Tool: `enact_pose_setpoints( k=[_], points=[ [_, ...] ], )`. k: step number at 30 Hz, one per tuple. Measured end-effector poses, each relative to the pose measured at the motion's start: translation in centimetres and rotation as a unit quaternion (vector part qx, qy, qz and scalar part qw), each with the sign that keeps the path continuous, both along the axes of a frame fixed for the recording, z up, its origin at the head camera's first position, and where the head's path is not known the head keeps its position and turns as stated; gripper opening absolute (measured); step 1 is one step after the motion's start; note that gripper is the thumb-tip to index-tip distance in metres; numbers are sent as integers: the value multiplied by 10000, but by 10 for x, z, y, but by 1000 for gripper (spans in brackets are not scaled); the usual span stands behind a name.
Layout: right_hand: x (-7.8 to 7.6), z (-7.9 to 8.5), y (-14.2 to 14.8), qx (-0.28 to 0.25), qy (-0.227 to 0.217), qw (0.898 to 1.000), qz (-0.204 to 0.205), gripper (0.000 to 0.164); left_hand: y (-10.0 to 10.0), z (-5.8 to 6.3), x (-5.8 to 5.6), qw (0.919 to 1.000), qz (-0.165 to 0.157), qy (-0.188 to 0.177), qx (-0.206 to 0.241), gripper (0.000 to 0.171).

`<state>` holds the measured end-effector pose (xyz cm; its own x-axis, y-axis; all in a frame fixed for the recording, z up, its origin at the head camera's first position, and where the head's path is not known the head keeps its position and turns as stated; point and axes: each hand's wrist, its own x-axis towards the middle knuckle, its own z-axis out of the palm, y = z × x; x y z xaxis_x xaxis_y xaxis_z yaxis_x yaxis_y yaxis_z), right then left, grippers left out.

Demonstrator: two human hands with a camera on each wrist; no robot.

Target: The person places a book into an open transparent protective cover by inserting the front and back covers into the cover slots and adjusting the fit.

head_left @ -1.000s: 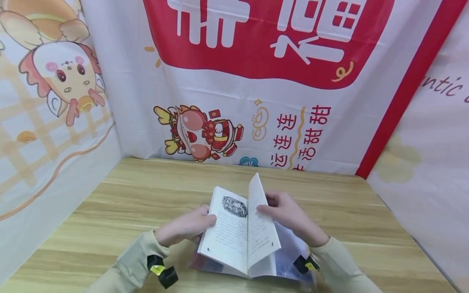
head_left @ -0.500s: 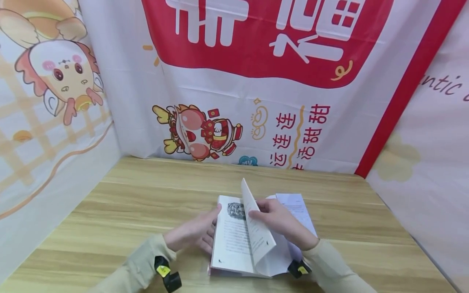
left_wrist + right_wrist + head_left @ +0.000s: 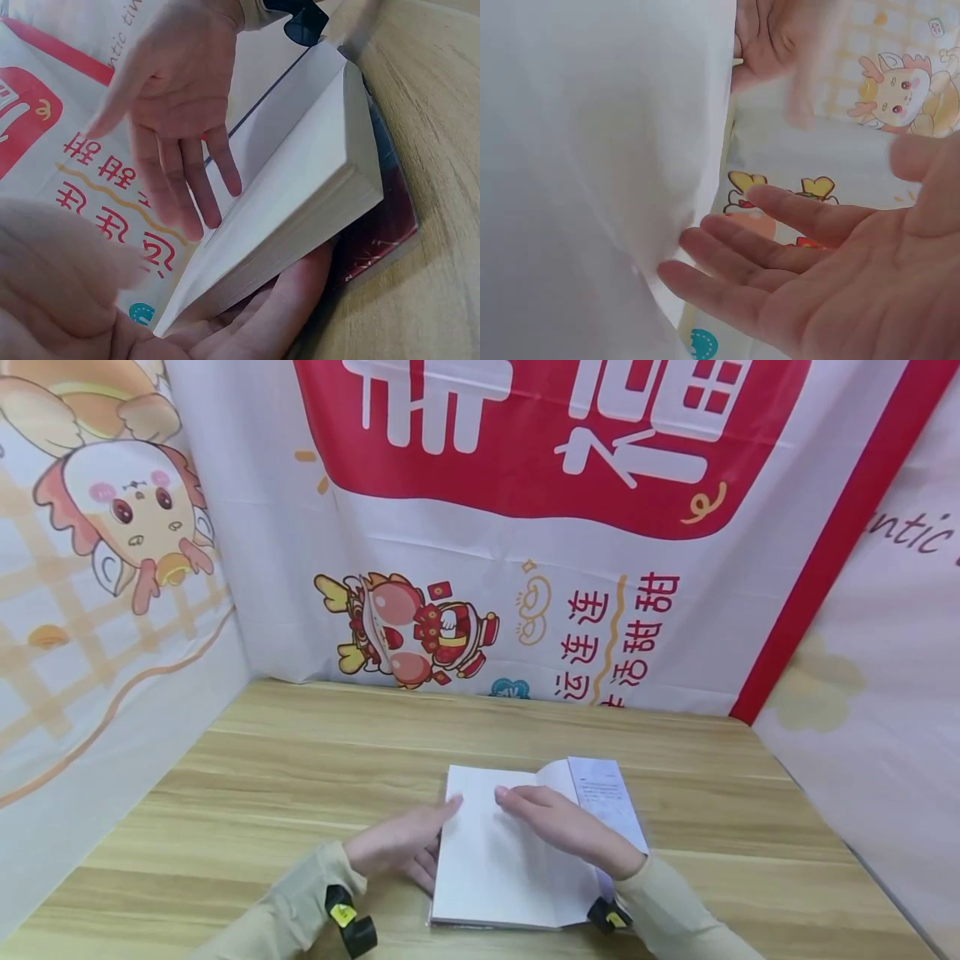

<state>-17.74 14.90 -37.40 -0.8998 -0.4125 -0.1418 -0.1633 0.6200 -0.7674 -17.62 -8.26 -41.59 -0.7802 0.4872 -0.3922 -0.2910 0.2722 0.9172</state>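
Note:
An open book (image 3: pixel 495 868) lies on the table, a blank white page uppermost. At its left edge is my left hand (image 3: pixel 397 842); in the left wrist view its fingers (image 3: pixel 289 307) reach beneath the page block while the thumb stands raised, off the paper. My right hand (image 3: pixel 573 828) hovers over the page with fingers extended and holds nothing. In the right wrist view its fingertips (image 3: pixel 676 271) come right up to the white paper. A dark red and blue cover (image 3: pixel 394 217) shows under the pages. On the right side a pale printed flap (image 3: pixel 611 793) sticks out.
The wood-grain table (image 3: pixel 300 760) runs back to a printed cloth backdrop (image 3: pixel 465 539) with red lettering. Cloth walls (image 3: pixel 112 710) stand at left and right. A black strap device (image 3: pixel 351 920) sits on the left wrist.
The upright leaf has turned over, and the picture page is replaced by a blank page. My right hand has released the leaf and opened. The book shifted right and lies lower; my left thumb lifted.

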Motion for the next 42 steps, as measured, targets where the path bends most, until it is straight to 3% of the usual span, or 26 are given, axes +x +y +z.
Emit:
enact_pose_setpoints(
  k=[3, 5, 9, 13, 17, 22, 28, 32, 37, 42],
  points=[
    [-3, -1, 3, 264, 208, 9994, 110, 51, -3, -1, 0, 9989, -230, 331, -219, 41],
    [-6, -1, 6, 359, 373, 9984, 231, 42, -4, -2, 0, 9983, -303, 419, -275, 31],
    [-10, 5, 13, 418, 747, 9963, 116, 34, -6, 2, 0, 9948, -264, 683, -707, 28],
    [-18, 12, 27, 438, 1291, 9899, -379, 31, -8, 7, 2, 9846, -273, 1130, -1303, 28],
    [-30, 16, 47, 435, 1607, 9822, -873, 33, -9, 12, 5, 9802, -259, 1297, -1472, 27],
    [-40, 18, 70, 884, 1427, 9785, -1200, 45, -11, 18, 6, 9765, -363, 1442, -1562, 29],
    [-42, 18, 81, 1822, 1001, 9710, -1184, 59, -15, 23, 3, 9725, -485, 1525, -1692, 39],
    [-45, 15, 84, 1891, 1071, 9687, -1202, 59, -17, 26, 1, 9716, -467, 1528, -1745, 42],
    [-46, 16, 89, 1899, 1104, 9686, -1167, 57, -18, 28, 0, 9791, -401, 1345, -1469, 43],
    [-44, 21, 92, 1830, 963, 9707, -1224, 66, -19, 29, -1, 9792, -413, 1346, -1464, 43]
  ],
)
